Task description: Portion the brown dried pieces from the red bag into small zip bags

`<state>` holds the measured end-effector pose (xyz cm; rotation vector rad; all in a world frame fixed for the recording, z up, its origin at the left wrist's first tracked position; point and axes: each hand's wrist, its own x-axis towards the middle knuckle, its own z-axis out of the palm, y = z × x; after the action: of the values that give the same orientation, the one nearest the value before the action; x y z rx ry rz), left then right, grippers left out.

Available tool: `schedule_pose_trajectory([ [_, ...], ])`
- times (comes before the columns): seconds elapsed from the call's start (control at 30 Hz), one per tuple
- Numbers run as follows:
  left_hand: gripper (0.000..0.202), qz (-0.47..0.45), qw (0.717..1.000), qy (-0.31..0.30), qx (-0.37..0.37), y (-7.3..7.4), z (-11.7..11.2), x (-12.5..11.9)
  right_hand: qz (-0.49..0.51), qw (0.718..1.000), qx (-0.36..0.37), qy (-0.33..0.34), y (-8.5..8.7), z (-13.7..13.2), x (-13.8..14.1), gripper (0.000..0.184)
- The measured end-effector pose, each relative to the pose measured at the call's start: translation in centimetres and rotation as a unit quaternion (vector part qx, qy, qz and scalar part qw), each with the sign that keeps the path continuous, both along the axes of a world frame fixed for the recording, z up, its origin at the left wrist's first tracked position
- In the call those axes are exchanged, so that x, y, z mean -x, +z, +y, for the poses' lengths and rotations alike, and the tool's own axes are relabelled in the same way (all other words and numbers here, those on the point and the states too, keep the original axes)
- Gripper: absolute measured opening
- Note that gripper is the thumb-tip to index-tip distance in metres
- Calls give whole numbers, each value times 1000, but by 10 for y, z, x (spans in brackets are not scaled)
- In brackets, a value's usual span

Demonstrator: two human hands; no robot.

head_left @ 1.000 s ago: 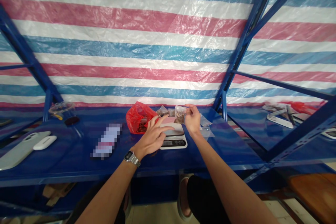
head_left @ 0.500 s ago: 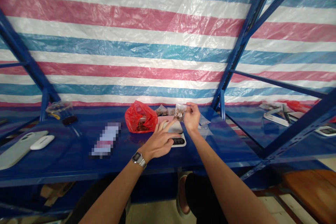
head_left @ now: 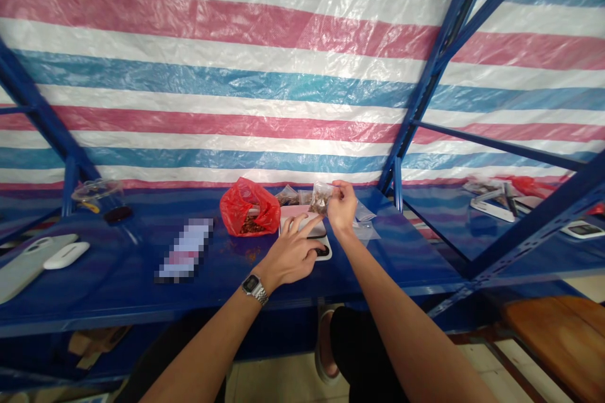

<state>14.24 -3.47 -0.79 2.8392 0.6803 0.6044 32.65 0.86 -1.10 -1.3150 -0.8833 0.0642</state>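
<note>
My right hand (head_left: 343, 207) pinches a small clear bag of brown bits (head_left: 321, 196) and holds it up above a white digital scale (head_left: 306, 233) on the blue shelf (head_left: 378, 258). Lying over the scale's front, my left hand (head_left: 290, 254) has its fingers spread and covers most of the display. A silver wristwatch (head_left: 254, 288) is on my left wrist. Just left of the scale sits a red plastic bag (head_left: 249, 208) with brown pieces inside.
More small clear bags (head_left: 366, 220) lie right of the scale and behind it. A blurred packet (head_left: 183, 250), a white oval device (head_left: 65, 254) and a grey case (head_left: 23, 264) lie to the left. Blue rack posts (head_left: 394, 186) stand right; a neighbouring shelf holds another scale (head_left: 581, 228).
My left hand has come down from beside the red bag onto the scale's front. The right hand keeps the small bag raised. The view has shifted slightly.
</note>
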Motion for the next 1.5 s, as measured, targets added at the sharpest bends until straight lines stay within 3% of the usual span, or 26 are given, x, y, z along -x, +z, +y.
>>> schedule_pose_trajectory([
  [0.3, 34, 20, 998, -5, -52, -6, -8, 0, -16, 1000, 6, -8, -3, 2, 0, 27],
  [0.4, 50, 6, 999, 6, -47, -7, -12, 11, -23, 1000, 21, -1, -5, 4, -3, 30],
  [0.5, 63, -36, 998, 46, -35, 0, -9, 27, -64, 992, 95, 57, -10, 9, -5, 34],
  [0.6, 58, -93, 987, 121, -40, 7, 4, 42, -119, 967, 183, 130, -18, 13, -3, 33],
  [0.67, 54, -106, 980, 163, -37, 7, 13, 49, -150, 957, 205, 141, -22, 14, -1, 26],
  [0.8, 46, -107, 974, 200, -29, 1, 25, 55, -207, 947, 221, 103, -23, 12, 0, 19],
  [1.03, 40, -121, 969, 212, -29, -4, 32, 54, -218, 947, 236, 24, -17, 11, -12, 32],
  [1.5, 37, -118, 966, 229, -26, -2, 35, 55, -210, 949, 237, 1, -17, 9, -15, 32],
])
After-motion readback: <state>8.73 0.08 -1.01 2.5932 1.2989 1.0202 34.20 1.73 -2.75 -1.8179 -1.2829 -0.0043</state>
